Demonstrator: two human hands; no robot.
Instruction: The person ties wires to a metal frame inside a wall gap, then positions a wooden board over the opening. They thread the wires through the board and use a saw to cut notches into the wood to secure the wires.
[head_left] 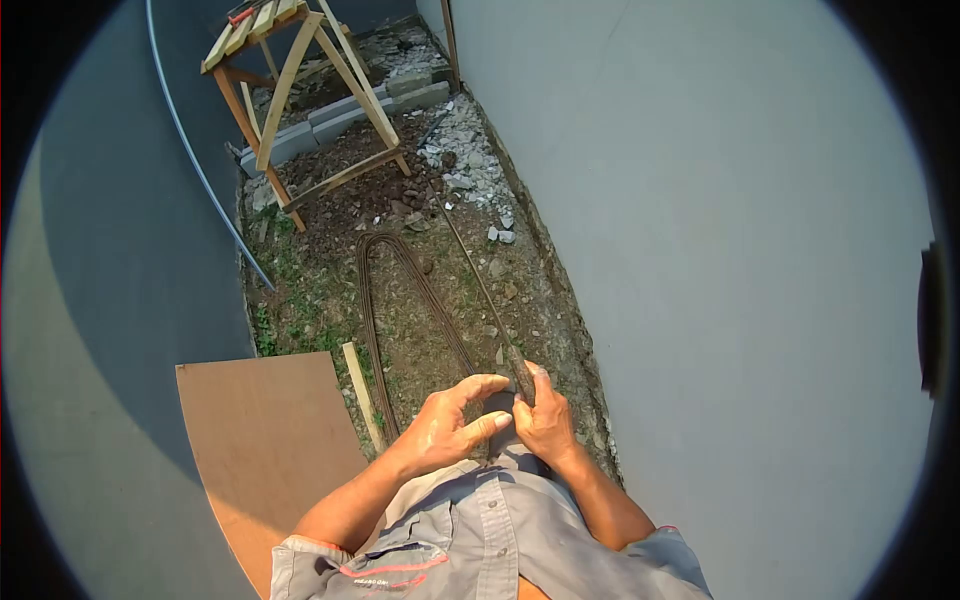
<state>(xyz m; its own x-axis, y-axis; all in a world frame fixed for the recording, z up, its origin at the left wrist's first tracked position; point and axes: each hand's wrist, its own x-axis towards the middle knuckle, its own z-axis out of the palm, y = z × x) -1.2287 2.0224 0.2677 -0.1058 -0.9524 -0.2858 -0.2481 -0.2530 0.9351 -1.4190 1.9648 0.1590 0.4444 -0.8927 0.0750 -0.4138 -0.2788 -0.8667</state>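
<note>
My right hand (545, 425) is closed round the near end of a long thin metal rod (478, 275), whose far end slopes away over the ground. Close to my grip the rod looks thicker and brownish. My left hand (455, 420) is just left of it, thumb and fingers apart, with the fingertips close to the right hand. Something dark grey shows between the two hands, partly hidden by the fingers. Ahead of my left hand, a bundle of rusty steel bars (415, 265), bent into a narrow U, lies on the soil.
A wooden trestle (290, 90) with a red-handled tool (241, 16) on top stands ahead, near grey blocks (335, 118). A brown board (265, 430) and a wood strip (362, 395) lie at left. A grey pipe (190, 145) leans leftward. A pale wall (740, 250) rises at right.
</note>
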